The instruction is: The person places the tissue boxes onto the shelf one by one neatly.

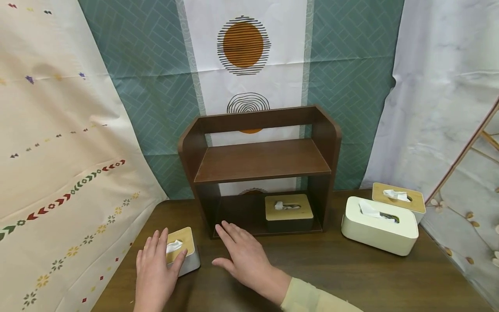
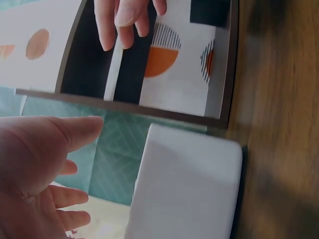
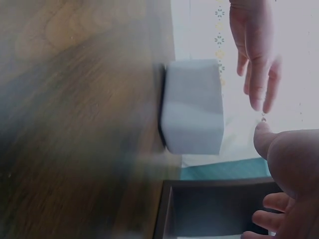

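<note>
We are resting our left hand (image 1: 155, 268), its grip flat and relaxed, on the small tissue box (image 1: 183, 249), whose long axis is running away from us, while our right hand (image 1: 241, 255), fingers spread, is hovering just beside it over the surface (image 1: 331, 273).

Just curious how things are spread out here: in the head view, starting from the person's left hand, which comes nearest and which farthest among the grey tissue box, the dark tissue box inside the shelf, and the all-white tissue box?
1. Grey tissue box, left side, under the left hand.
2. Dark tissue box, centre, in the shelf's lower compartment.
3. All-white tissue box, far right of the table.
</note>
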The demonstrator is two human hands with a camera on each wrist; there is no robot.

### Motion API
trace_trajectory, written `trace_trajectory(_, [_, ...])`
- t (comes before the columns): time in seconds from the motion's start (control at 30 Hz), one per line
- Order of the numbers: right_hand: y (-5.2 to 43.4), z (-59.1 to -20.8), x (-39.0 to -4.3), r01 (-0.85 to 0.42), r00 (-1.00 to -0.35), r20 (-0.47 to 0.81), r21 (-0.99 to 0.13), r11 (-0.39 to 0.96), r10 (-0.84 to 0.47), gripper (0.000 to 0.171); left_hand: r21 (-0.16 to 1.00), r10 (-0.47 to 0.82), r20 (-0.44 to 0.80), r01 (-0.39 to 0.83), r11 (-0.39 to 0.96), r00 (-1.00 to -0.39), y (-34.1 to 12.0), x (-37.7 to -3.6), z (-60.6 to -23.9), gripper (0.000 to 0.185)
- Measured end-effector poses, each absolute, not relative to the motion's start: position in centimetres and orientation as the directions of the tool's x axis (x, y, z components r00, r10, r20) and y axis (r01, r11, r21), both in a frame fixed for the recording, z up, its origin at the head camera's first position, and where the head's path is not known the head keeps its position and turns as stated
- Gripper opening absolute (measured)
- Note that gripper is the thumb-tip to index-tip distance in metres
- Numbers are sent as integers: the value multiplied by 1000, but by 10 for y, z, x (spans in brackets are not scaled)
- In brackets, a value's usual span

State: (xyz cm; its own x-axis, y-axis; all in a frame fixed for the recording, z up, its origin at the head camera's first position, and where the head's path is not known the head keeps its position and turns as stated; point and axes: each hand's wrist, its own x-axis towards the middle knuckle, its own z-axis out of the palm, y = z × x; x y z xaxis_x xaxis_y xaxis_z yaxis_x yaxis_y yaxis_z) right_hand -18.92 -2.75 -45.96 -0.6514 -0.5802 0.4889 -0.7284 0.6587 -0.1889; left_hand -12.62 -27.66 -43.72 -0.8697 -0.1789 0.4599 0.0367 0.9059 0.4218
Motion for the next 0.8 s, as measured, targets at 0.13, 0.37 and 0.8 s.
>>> trace_trajectory(0.13, [-36,-458,-188,-735,-649,484,-197,649,-588,84,432,-206,469,20,901,-859,-287,-121,-439,84])
trace_trajectory(0.37, [-50,-459,-185,-741,-643,474,-189,644,-601,84,465,-255,462,-12,885,-850,-301,-115,-443,84])
trace_trajectory(0.8, [-73,-468,-180,-736,-666,397,-214,642,-631,83,517,-323,332,-116,848,-886,-327,-108,-450,83])
